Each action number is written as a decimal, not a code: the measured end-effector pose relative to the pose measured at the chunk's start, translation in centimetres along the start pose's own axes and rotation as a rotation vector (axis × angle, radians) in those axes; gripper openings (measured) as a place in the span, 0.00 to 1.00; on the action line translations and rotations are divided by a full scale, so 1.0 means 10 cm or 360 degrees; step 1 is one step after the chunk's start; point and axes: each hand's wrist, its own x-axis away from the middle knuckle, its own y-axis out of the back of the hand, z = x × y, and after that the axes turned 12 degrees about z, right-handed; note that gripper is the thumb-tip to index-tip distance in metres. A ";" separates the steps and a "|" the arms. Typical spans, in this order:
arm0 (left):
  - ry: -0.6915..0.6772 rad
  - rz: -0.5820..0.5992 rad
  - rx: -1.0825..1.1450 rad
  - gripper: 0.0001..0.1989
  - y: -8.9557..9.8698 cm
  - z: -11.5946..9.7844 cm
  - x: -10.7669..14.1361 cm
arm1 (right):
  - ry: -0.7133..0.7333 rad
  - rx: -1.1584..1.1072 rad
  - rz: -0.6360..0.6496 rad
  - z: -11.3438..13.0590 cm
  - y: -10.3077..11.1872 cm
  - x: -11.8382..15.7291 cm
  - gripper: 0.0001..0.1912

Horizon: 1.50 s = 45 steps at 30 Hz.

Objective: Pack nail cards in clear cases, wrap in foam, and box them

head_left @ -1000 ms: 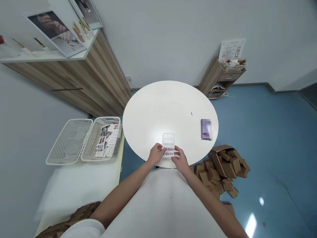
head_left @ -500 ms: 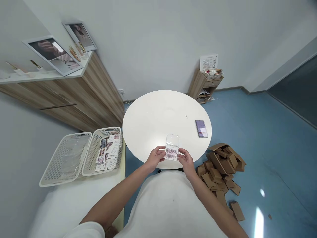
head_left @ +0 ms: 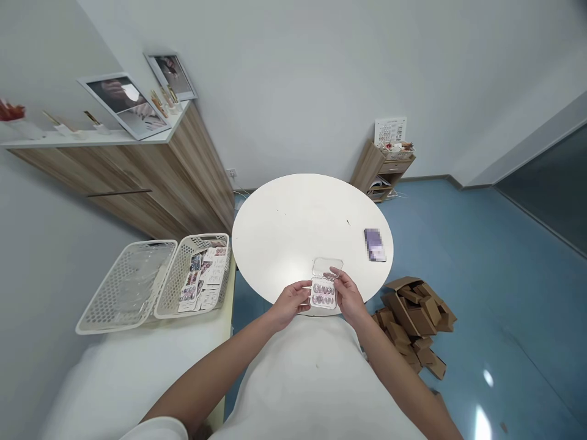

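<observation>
A small clear plastic case point(head_left: 327, 266) with its lid raised is held over the near edge of the round white table point(head_left: 293, 226). Inside it lie two rows of shiny pinkish press-on nails point(head_left: 323, 294) on a white card. My left hand point(head_left: 291, 302) is closed on the case's left edge, thumb on top. On the right side, my right hand point(head_left: 347, 294) grips the case, its fingers up by the lid and hinge.
A purple phone point(head_left: 375, 245) lies at the table's right. To the left stand two white perforated baskets, one with nail cards point(head_left: 208, 281), the other with clear plastic cases point(head_left: 140, 284). Brown cardboard boxes point(head_left: 413, 318) are heaped on the right floor. A wooden cabinet point(head_left: 183, 177) stands at left.
The case has come slightly right and nearer to me, its lid leaning. My right hand's fingers have moved up from the case's side to the lid. The whole view has shifted slightly.
</observation>
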 end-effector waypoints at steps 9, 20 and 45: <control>-0.0012 -0.0037 0.0141 0.20 -0.01 -0.02 0.03 | -0.0055 -0.0150 0.0093 0.02 -0.03 0.10 0.21; -0.0036 -0.0066 0.0080 0.20 -0.16 0.03 -0.12 | -0.0156 -0.0203 -0.0017 0.01 -0.02 0.42 0.25; -0.0149 -0.0388 -0.0259 0.17 -0.69 0.16 -0.50 | -0.0356 0.0154 0.0095 0.37 0.63 0.09 0.21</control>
